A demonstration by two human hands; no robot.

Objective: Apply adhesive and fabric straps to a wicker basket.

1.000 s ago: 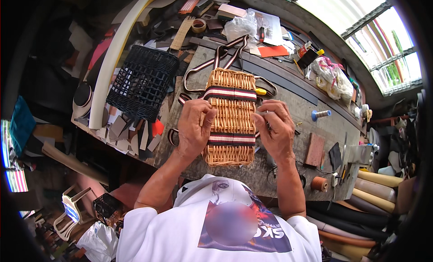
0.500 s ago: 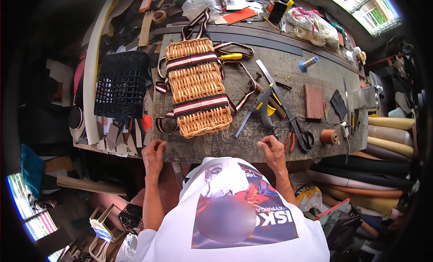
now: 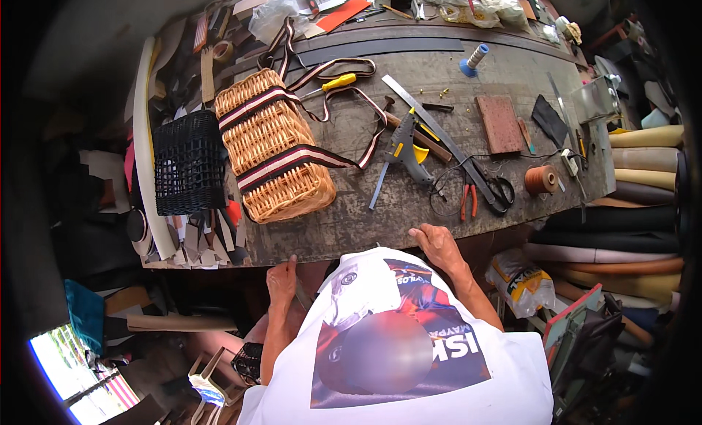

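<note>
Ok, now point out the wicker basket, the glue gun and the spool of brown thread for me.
Wicker basket (image 3: 268, 137): head view, middle of its woven face.
Glue gun (image 3: 402, 143): head view, on its grey body.
Spool of brown thread (image 3: 540, 180): head view, on the wound thread.

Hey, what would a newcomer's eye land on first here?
Most likely the tan wicker basket, crossed by striped straps, on the left part of the worktable. After that, perhaps the glue gun near the worktable's middle, then the orange thread spool toward its right end.
</note>
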